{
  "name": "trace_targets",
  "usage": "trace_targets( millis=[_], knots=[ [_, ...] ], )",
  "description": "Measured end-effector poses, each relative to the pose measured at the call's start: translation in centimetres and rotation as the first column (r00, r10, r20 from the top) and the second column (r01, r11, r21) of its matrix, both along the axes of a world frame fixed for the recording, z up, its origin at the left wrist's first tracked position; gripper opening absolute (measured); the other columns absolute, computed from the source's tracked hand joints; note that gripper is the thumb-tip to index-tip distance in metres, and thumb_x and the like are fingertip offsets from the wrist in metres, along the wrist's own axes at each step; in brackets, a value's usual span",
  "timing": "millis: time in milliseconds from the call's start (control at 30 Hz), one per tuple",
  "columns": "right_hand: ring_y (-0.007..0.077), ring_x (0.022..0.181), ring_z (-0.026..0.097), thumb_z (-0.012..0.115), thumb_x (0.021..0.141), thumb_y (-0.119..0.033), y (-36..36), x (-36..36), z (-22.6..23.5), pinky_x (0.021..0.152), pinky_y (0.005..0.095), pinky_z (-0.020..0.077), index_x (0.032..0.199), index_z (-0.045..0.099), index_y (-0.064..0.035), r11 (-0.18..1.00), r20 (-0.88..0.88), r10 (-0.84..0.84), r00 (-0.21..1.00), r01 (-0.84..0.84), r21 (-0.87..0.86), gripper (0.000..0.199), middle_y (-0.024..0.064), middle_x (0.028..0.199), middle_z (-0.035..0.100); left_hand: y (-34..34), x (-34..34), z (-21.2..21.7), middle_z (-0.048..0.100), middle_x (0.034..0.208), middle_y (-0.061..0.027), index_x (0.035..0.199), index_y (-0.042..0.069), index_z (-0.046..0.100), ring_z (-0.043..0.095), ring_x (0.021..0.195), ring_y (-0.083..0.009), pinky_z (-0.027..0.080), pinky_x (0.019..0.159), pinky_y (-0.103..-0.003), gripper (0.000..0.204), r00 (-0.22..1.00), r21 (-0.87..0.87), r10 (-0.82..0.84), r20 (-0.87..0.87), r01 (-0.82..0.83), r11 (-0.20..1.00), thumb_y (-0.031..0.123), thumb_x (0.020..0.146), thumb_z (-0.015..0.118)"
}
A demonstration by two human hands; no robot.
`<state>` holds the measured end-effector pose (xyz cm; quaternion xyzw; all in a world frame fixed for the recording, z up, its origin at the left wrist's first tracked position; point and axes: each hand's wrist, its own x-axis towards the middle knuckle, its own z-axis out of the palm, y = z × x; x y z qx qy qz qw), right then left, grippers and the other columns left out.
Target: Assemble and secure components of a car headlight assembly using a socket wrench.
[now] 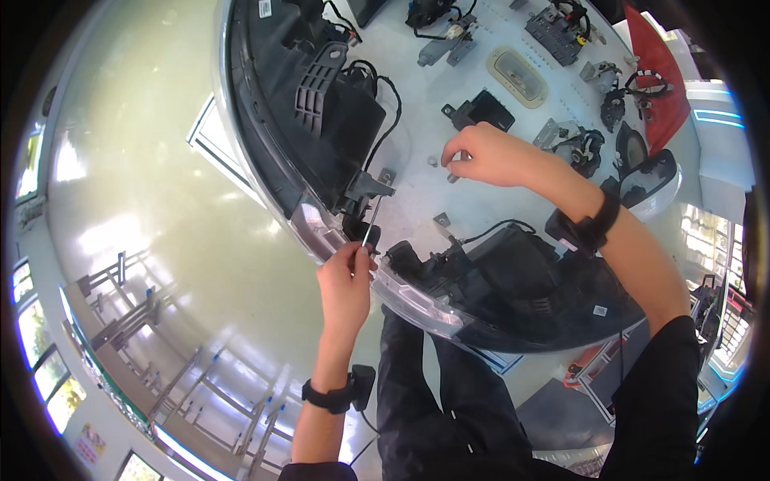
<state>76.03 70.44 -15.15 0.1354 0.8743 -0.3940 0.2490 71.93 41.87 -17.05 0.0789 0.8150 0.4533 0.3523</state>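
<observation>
My left hand (345, 276) is closed in a pinch on a thin metal rod (371, 224). The rod points up and away, its far end near a black bracket at the corner of the upper-left car headlight (281, 112). Farther right, my right hand (491, 156) hovers over the white board (425, 192), thumb and fingertips pinching a small grey metal piece (454, 176). Its exact kind is partly hidden by the fingers. Close to those fingertips lies a tiny grey part (433, 161). A second headlight (529, 280) lies nearest me, to the right of my left hand.
Beyond my right hand sit a black square module (491, 110) and a beige oval lamp (516, 77). Wired connectors (557, 34) and a side mirror (650, 176) stand toward the far right. Small metal brackets (442, 219) lie between the headlights. Metal frames (200, 385) occupy the floor at left.
</observation>
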Motion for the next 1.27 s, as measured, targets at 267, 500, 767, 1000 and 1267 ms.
trace_targets(
  millis=[267, 500, 767, 1000, 1267],
  knots=[
    [0.0281, 0.073, 0.063, 0.053, 0.074, -0.011, -4.0, -0.1, 0.9, 0.068, 0.0364, 0.0485, 0.129, 0.043, -0.0043, 0.978, -0.117, 0.199, 0.973, -0.205, -0.046, 0.056, 0.0188, 0.078, 0.065, 0.8, 1.3, -0.5, 0.062, 0.061, -0.0103, 0.089, -0.004, 0.06, 0.061, 0.055, -0.0194, 0.046, 0.052, -0.031, 0.018, 0.788, -0.27, -0.281, -0.547, 0.151, 0.951, 0.012, 0.087, 0.052],
    [0.033, 0.065, 0.061, 0.062, 0.077, -0.023, -7.9, -0.1, -1.9, 0.063, 0.0405, 0.0482, 0.11, 0.056, -0.0018, 0.991, -0.35, 0.071, 0.934, -0.027, 0.129, 0.04, 0.0161, 0.068, 0.062, 1.0, 0.4, 1.2, 0.048, 0.061, 0.0018, 0.094, 0.0, 0.06, 0.044, 0.052, -0.0058, 0.037, 0.046, -0.021, 0.021, 0.735, 0.183, 0.11, 0.669, -0.306, 0.934, 0.017, 0.092, 0.049],
    [0.0376, 0.059, 0.058, 0.062, 0.078, -0.023, -8.8, -1.4, -1.3, 0.053, 0.0435, 0.0469, 0.074, 0.055, -0.0007, 0.905, -0.357, 0.242, 0.902, -0.077, 0.419, 0.024, 0.0171, 0.06, 0.056, 0.1, 0.2, 0.6, 0.043, 0.059, 0.0028, 0.094, -0.001, 0.06, 0.04, 0.049, -0.0067, 0.035, 0.046, -0.021, 0.021, 0.845, 0.195, 0.083, 0.529, -0.216, 0.957, 0.016, 0.092, 0.049],
    [0.0376, 0.057, 0.058, 0.059, 0.081, -0.021, -9.4, -1.5, -1.9, 0.053, 0.0443, 0.0461, 0.077, 0.053, 0.0014, 0.915, -0.343, 0.21, 0.916, -0.061, 0.398, 0.023, 0.018, 0.058, 0.056, -5.2, 1.9, 0.0, 0.049, 0.053, -0.01, 0.089, -0.004, 0.061, 0.051, 0.048, -0.0117, 0.04, 0.048, -0.028, 0.017, 0.949, -0.104, -0.191, -0.251, 0.169, 0.98, 0.01, 0.087, 0.052],
    [0.0353, 0.06, 0.061, 0.057, 0.08, -0.021, -11.3, -2.6, 0.8, 0.054, 0.0434, 0.0491, 0.081, 0.054, 0.0012, 0.878, -0.341, 0.204, 0.918, -0.017, 0.479, 0.022, 0.0177, 0.063, 0.059, -19.3, 5.8, 5.9, 0.054, 0.055, -0.0055, 0.09, 0.0, 0.064, 0.054, 0.05, -0.0124, 0.042, 0.05, -0.024, 0.015, 0.995, -0.183, 0.01, -0.098, -0.028, 0.983, 0.011, 0.087, 0.054]
  ],
)
